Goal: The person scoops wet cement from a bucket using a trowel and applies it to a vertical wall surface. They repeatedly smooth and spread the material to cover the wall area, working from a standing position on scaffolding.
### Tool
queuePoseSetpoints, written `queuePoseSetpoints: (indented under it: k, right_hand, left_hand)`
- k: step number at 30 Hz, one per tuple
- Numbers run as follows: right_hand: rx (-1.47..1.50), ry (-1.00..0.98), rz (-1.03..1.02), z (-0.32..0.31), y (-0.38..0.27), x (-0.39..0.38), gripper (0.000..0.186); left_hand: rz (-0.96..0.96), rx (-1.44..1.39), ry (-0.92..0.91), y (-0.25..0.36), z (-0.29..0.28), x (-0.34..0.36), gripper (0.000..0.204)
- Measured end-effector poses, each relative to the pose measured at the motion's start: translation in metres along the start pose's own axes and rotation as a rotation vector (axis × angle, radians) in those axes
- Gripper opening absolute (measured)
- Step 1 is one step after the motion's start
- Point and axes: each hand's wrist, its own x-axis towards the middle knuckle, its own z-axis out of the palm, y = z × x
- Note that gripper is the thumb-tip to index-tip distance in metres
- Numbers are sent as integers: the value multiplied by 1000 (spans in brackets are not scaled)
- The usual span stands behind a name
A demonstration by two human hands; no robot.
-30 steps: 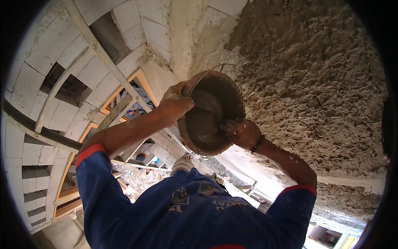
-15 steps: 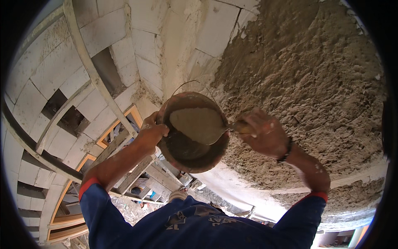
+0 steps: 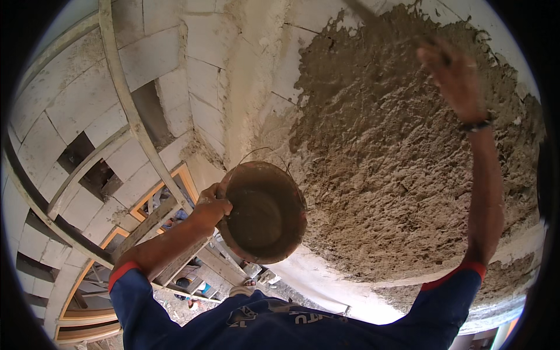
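Observation:
My left hand (image 3: pixel 212 207) grips the rim of a round, dirty bucket (image 3: pixel 296 195), its thumb over the edge. The bucket's mouth faces me, and grey-brown mortar (image 3: pixel 256 219) coats its inside. A thin wire handle (image 3: pixel 261 149) arches loosely at the far side. Far to the right, my right hand (image 3: pixel 454 81) is raised before the wall, smeared by motion and closed around a trowel. The trowel's handle is hardly visible; a blurred greyish streak that looks like its blade (image 3: pixel 363 11) shows near the top edge. Rough wet plaster (image 3: pixel 385 157) covers the wall beneath that arm.
Pale block walls (image 3: pixel 81 87) with openings stand at left and meet in a corner. Curved-looking poles (image 3: pixel 125 93) cross there. Below lie scaffold planks (image 3: pixel 219 265), wooden frames (image 3: pixel 99 315) and rubble-strewn ground. Part of another person (image 3: pixel 188 284) shows far down.
My right hand has swung up and right from the bucket with the trowel; the mortar on its blade has left the bucket. My left hand and the bucket have come slightly lower and left.

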Motion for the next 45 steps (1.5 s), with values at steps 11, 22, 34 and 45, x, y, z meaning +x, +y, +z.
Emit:
queuePoseSetpoints:
  k: [11,22,34,45]
  right_hand:
    - [542,-866,-36,62,-102,-130,36]
    - [350,-892,-271,150,-193,-198,27]
    - [744,-519,-321,176,-232,-255,26]
    - [617,-563,-225,126,-175,-187,33]
  left_hand:
    - [-6,79,-1,19,29,9,29]
    - [73,106,-85,40,55,4,38]
    - [-41,280,8,35,50,0,41]
    - [12,28,56,31,15,-4,39]
